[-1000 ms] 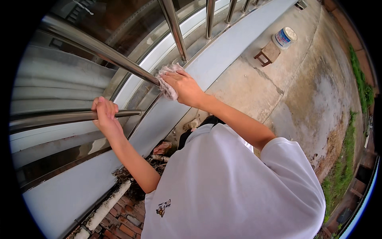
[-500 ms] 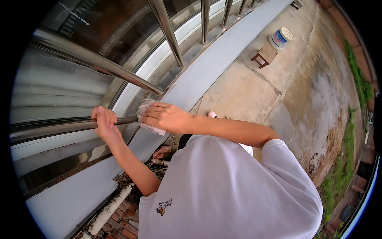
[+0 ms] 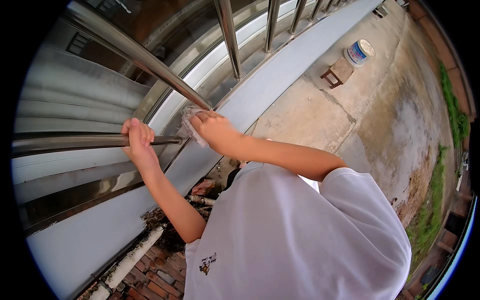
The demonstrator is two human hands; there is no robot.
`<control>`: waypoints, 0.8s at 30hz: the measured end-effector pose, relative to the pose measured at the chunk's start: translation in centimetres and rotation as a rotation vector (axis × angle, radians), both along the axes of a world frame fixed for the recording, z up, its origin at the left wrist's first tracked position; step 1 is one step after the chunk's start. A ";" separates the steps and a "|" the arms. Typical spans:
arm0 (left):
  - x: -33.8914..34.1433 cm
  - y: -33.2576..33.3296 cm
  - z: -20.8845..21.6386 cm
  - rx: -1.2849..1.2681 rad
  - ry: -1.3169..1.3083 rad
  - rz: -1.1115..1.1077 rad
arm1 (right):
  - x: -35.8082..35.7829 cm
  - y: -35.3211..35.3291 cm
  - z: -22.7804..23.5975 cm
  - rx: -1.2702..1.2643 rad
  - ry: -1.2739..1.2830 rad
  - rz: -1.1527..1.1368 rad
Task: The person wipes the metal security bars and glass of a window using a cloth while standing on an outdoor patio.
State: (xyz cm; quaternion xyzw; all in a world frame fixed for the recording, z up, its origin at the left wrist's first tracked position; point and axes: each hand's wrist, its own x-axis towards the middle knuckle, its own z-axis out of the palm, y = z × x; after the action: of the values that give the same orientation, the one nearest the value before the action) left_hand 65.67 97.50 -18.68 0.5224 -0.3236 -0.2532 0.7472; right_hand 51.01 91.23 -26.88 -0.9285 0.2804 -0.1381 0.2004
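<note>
My left hand (image 3: 138, 139) is wrapped round a shiny metal bar (image 3: 70, 145) of the window guard, close to where that bar meets the sill. In my right hand (image 3: 216, 131) is a crumpled whitish cloth (image 3: 190, 125), pressed on the window sill (image 3: 176, 119) between that bar and the neighbouring metal bar (image 3: 165, 75). The fingers of my right hand bend over the cloth and hide part of it. Behind the bars lies window glass with a pale curtain (image 3: 80, 92) inside.
More metal bars (image 3: 230, 40) rise along the sill. On the concrete ground to the right stand a small wooden stool (image 3: 340, 71) and a white bucket (image 3: 359, 53) with a blue label. Bricks (image 3: 155, 277), a pale pipe (image 3: 135, 257) and dry debris lie below the wall.
My right hand and the cloth have shifted slightly up and right, off the foot of the gripped bar toward the neighbouring one. My left hand keeps its grip. The whole view has tilted a little.
</note>
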 end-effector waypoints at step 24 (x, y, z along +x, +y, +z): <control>-0.6 -0.4 -0.2 -0.064 -0.025 0.033 | -7.2 -6.9 -0.5 -0.099 -0.001 -0.254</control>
State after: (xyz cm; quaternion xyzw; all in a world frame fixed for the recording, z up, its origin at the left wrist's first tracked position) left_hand 65.09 97.07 -18.92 0.5067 -0.3320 -0.2239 0.7635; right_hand 43.85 84.31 -27.38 -0.8943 0.3883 -0.1764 0.1352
